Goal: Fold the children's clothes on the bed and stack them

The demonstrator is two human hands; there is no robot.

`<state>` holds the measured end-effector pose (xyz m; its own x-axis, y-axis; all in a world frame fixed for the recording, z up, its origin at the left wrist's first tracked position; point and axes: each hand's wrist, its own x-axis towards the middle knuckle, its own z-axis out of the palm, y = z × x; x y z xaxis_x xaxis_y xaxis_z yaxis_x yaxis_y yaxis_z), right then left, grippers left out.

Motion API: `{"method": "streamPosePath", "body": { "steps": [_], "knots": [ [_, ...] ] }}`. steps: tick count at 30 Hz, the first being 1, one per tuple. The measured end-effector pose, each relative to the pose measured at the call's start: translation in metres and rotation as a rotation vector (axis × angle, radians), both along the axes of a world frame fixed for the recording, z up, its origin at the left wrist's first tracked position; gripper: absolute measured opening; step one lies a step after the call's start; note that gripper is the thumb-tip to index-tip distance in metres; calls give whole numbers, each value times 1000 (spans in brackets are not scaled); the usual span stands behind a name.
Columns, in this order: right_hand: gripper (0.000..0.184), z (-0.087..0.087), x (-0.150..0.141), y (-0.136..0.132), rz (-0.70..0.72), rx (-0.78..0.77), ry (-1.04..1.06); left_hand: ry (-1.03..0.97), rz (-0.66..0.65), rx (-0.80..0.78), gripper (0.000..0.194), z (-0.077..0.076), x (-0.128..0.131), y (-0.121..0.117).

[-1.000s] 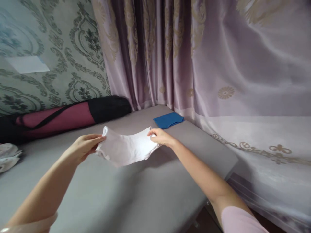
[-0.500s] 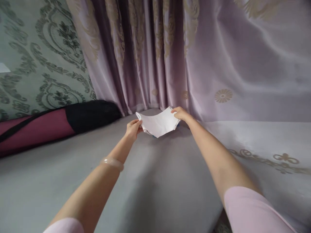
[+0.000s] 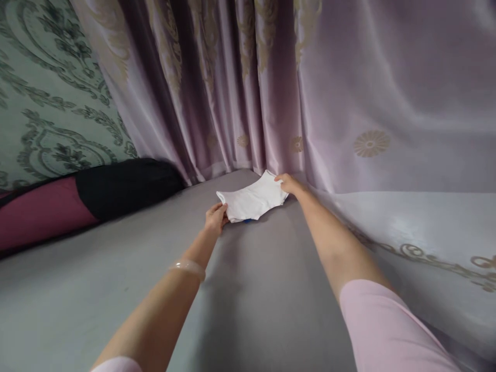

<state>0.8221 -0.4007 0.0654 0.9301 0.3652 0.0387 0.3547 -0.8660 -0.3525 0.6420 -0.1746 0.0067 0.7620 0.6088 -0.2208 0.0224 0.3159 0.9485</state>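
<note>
Mauve satiny curtain (image 3: 337,93) with gold motifs (image 3: 371,143), gathered folds (image 3: 232,93) toward curtain's left, pale scroll-trimmed band (image 3: 437,219) along curtain's foot, grey-green damask-patterned wall (image 3: 46,103) left of curtain, flat grey-covered surface (image 3: 116,289) before curtain, muted light, soft sheen on curtain.

Working pair: 2, left hand (image 3: 216,217) plus right hand (image 3: 290,184)
White cloth (image 3: 253,200): 1
Blue cloth (image 3: 248,221): probably 1, only a sliver shows from where I stand
Bracelet (image 3: 188,266): 1
Pink sleeves (image 3: 387,325): 2, left and right
Long bag (image 3: 124,187): 1
Curtain rosettes (image 3: 371,143): 4 in the lower row
Grey surface (image 3: 287,289): 1
Patterned wall (image 3: 42,113): 1
</note>
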Motion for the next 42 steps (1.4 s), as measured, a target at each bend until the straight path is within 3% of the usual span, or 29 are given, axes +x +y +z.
{"method": "streamPosePath", "body": {
  "steps": [5, 9, 13, 17, 21, 28, 32, 34, 38, 42],
  "knots": [
    [46, -21, -12, 0, -43, -79, -12, 42, 22, 111, 22, -16, -3, 1],
    [40, -23, -17, 12, -113, -151, -46, 22, 92, 258, 27, -24, -10, -5],
    [40, -19, -23, 37, -63, -167, -138, -31, 182, 610, 22, -29, -17, -13],
    [41, -25, -24, 62, 130, -144, -145, -61, 61, 1014, 20, -30, -19, -16],
    [46, -39, -15, 67, 126, -143, -73, -9, -66, 1180, 20, -32, -16, -18],
    [58, -45, 0, 58, -96, -143, -20, 33, -77, 1189, 24, -34, -14, -18],
    [59, -39, -8, 70, -134, -187, -40, 25, -61, 1151, 21, -30, -14, -21],
    [60, -36, -22, 83, -41, -207, -83, 26, -58, 1128, 21, -28, -14, -22],
    [59, -41, -60, 110, 353, -233, -158, 44, 9, 1024, 28, -23, -16, -22],
    [60, -61, -81, 117, 422, -278, -179, 111, 64, 850, 35, -21, -15, -19]
  ]
}}
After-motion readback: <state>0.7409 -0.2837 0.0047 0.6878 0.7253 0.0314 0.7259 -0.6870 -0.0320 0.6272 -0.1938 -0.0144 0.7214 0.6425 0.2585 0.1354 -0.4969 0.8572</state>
